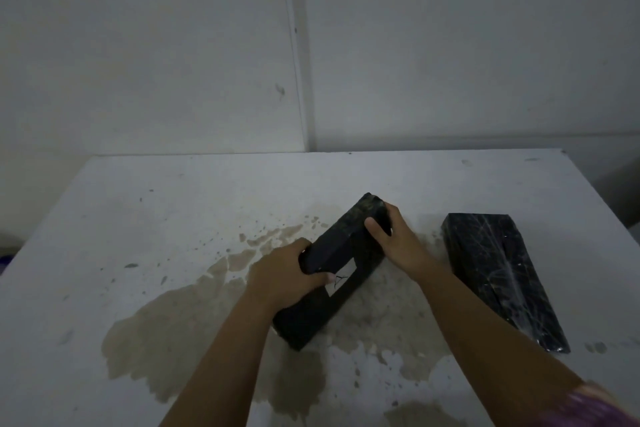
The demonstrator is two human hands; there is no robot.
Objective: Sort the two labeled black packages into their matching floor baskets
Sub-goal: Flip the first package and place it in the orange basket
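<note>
A long black package (pixel 341 255) lies diagonally in the middle of the white table (pixel 156 218). Both hands grip it. My left hand (pixel 284 270) wraps its near left side, and a pale label patch with a dark mark shows just beside that thumb. My right hand (pixel 394 236) clasps the far end, fingers over the top. A second black package (pixel 498 274), wrapped in shiny creased film, lies flat to the right, apart from my hands. No floor basket is in view.
Brown stains (pixel 194 329) spread over the table's middle and near part. A grey wall (pixel 450 45) stands right behind the table. The table's right edge drops off past the second package. A blue object (pixel 3 260) peeks in at the far left edge.
</note>
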